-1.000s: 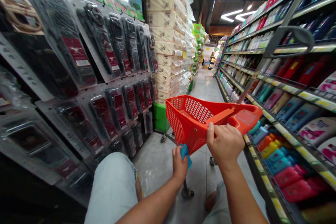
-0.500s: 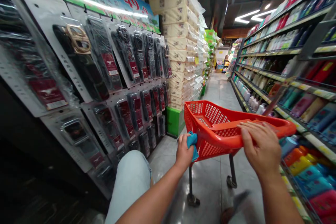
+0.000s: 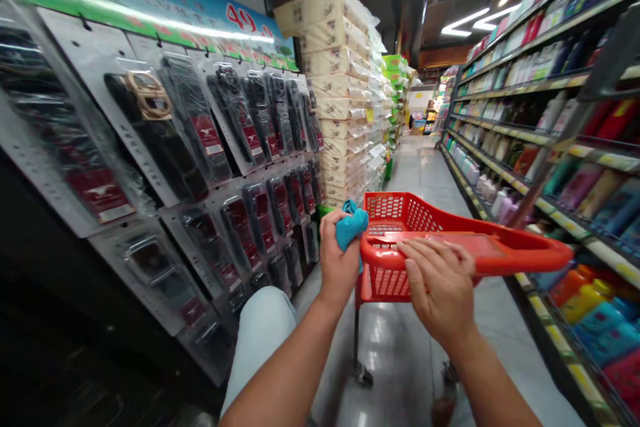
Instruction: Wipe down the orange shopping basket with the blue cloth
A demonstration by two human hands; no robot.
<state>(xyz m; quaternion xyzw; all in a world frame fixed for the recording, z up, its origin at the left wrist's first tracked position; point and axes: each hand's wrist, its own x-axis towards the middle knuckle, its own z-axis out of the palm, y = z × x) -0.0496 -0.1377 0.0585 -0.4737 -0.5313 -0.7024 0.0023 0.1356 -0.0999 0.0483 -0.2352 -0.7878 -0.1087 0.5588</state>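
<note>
A blue cloth (image 3: 352, 229) is bunched in my left hand (image 3: 334, 263), whose fingers are closed around it. That hand is at the left end of the cart's rim, close against it. The red plastic shopping cart (image 3: 389, 283) stands in front of me, with its perforated basket facing away down the aisle. My right hand (image 3: 443, 290) lies over the near red handle bar (image 3: 530, 261), fingers across the top and thumb on my side, holding it. The handle hides part of the basket's inside. Below, the cart's legs end in casters (image 3: 363, 375).
Packaged belts (image 3: 163, 127) hang on a rack at left. Beyond it rises a tall stack of cream-coloured packs (image 3: 335, 87). Shelves of bottles (image 3: 537, 83) line the right side. Grey tiled floor (image 3: 423, 173) runs along the aisle. My knee (image 3: 265, 327) is bent at lower left.
My left hand has risen with the cloth from the basket's side to the rim corner. My right hand has shifted left along the handle. The cart appears turned slightly.
</note>
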